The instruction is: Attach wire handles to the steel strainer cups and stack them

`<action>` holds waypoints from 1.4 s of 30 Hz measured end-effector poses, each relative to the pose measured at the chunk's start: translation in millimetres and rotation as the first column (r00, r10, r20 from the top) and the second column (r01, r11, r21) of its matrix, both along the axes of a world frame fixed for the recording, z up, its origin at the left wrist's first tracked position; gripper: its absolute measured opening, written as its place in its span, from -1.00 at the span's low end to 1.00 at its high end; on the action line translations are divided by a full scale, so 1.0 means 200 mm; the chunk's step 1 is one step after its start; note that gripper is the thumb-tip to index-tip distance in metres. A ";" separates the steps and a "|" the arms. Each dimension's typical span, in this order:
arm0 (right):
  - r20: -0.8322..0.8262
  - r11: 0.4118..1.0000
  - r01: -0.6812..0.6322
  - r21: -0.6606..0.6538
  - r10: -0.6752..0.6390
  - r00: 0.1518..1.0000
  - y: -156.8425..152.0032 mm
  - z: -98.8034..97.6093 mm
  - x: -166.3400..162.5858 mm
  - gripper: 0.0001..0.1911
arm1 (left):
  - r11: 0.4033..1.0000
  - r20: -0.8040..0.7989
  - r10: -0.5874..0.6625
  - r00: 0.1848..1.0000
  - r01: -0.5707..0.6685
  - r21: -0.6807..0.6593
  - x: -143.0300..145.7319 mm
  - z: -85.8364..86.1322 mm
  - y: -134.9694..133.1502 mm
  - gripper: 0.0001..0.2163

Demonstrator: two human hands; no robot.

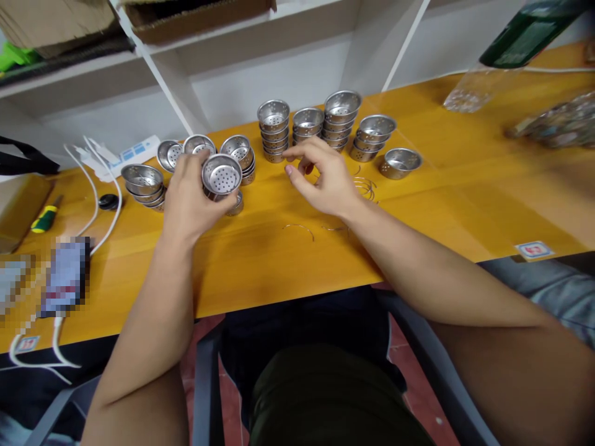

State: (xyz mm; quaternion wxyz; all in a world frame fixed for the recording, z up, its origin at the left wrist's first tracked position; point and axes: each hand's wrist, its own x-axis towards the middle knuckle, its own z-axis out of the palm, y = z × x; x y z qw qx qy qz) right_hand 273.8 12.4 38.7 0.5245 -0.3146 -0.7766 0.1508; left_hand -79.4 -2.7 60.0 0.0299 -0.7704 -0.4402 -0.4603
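My left hand (pixel 188 198) is closed around a small perforated metal cup (pixel 222 175), its holed bottom facing up toward me. Just beyond it stand more such cups, among them a stack (pixel 239 155) and a leaning pile (pixel 144 183) to the left. My right hand (pixel 323 176) hovers over the table with thumb and fingers apart, holding nothing that I can see. Behind that hand rise several cup stacks, a tall one (pixel 273 127) and another (pixel 343 114) among them. A single cup (pixel 401 163) sits to the right. Thin curved wires (pixel 300 230) lie near my right wrist.
A white power strip (pixel 130 158) with cables lies at the back left, near a yellow-green screwdriver (pixel 46 215) and a phone-like device (pixel 65 279). On the right are a plastic bottle (pixel 511 49) and a bag (pixel 558 121). White shelving (pixel 279 68) backs the orange table (pixel 260 272).
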 end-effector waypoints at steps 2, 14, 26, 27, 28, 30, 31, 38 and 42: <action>0.005 1.000 -0.010 -0.009 0.010 1.000 -0.01 0.00 -0.01 -0.56 | 0.999 -0.037 0.005 0.999 -0.006 -0.040 -0.01 -0.05 0.01 -0.18; 0.053 1.000 -0.010 -0.002 0.010 0.999 -0.02 0.01 -0.02 -0.56 | 0.768 -0.449 0.245 0.859 -0.455 -0.452 0.20 0.14 -0.16 -0.46; 0.151 0.987 0.124 -0.104 -0.107 0.983 0.03 0.01 0.02 -0.52 | 0.846 -0.352 0.299 0.887 -0.417 -0.332 0.23 0.10 -0.23 -0.30; 0.156 0.985 0.131 -0.113 -0.113 0.981 0.03 0.01 0.03 -0.53 | 0.862 -0.329 0.291 0.898 -0.395 -0.316 0.23 0.10 -0.22 -0.33; 0.164 0.983 0.139 -0.123 -0.118 0.979 0.03 0.01 0.03 -0.54 | 0.880 -0.306 0.279 0.910 -0.370 -0.298 0.23 0.10 -0.22 -0.38; 0.186 0.976 0.157 -0.151 -0.128 0.974 0.03 0.02 0.03 -0.56 | 0.919 -0.263 0.235 0.936 -0.302 -0.255 0.23 0.09 -0.21 -0.50; 0.198 0.973 0.164 -0.165 -0.130 0.972 0.02 0.02 0.03 -0.57 | 0.939 -0.247 0.196 0.949 -0.254 -0.232 0.24 0.09 -0.21 -0.58; 0.204 0.974 0.162 -0.159 -0.128 0.971 0.00 0.05 0.03 -0.60 | 0.843 -0.258 -0.435 0.863 0.289 -0.454 0.42 0.04 -0.26 -0.78; 0.188 0.959 0.261 -0.109 -0.238 0.953 0.03 0.12 0.15 -0.59 | 0.753 -0.157 -0.508 0.847 0.349 -0.558 0.48 -0.04 -0.25 -0.78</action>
